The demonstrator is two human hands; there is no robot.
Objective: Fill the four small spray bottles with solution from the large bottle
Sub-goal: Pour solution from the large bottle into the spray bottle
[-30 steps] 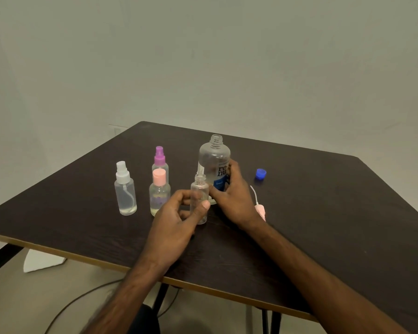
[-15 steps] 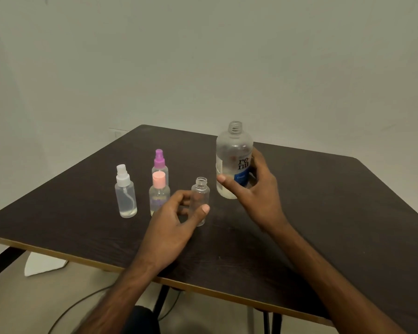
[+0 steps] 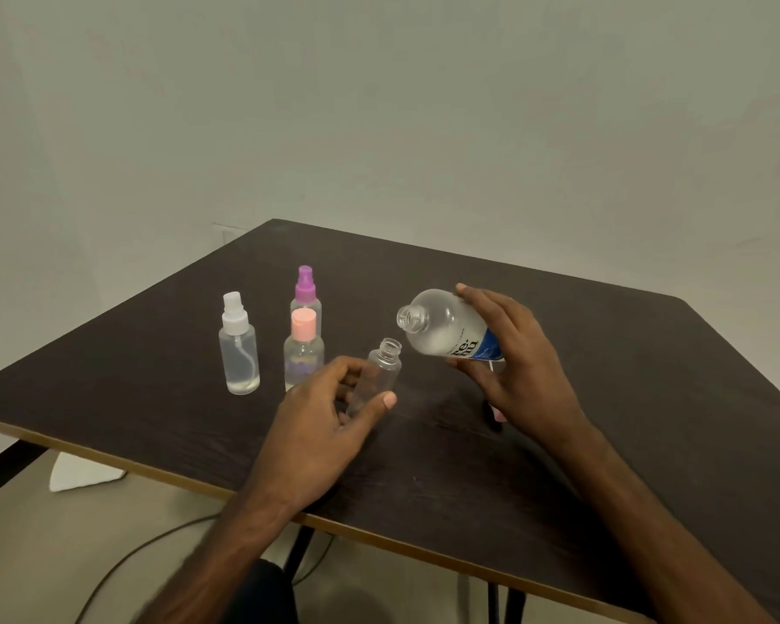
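Clear plastic is most of what there is to look at. Well out to the left of the left hand (image 3: pixel 320 425) a small clear spray bottle with a white pump top (image 3: pixel 239 353) stands upright on the dark wooden worktop (image 3: pixel 604 398). It seems to hold a little clear liquid low down, with its dip tube curling into it. Nearer that hand, and just beyond its knuckles, stand a small clear bottle with a purple spray top (image 3: pixel 306 295) and, in front of it, a small clear bottle with a round pink cap (image 3: pixel 303 349). The pink one has some clear liquid in it. The purple one is too hidden to judge.

The left hand curls thumb and fingers round a small uncapped clear bottle (image 3: pixel 381 376), which leans to the right and looks empty. Just above and to the right of its open neck is the mouth of a large clear bottle with a blue and white label (image 3: pixel 446 328). This one is tipped almost onto its side and clasped round its body by the right hand (image 3: pixel 518 367). It holds clear solution, and no stream is leaving it.

I take this to be the start of the pour into the fourth bottle. The next move, I would say, calls for bringing the two mouths into line and tipping gently, since the small neck is narrow and a spill looks easy. A pink piece (image 3: pixel 498 415) peeps from under the right hand, possibly the missing spray top.
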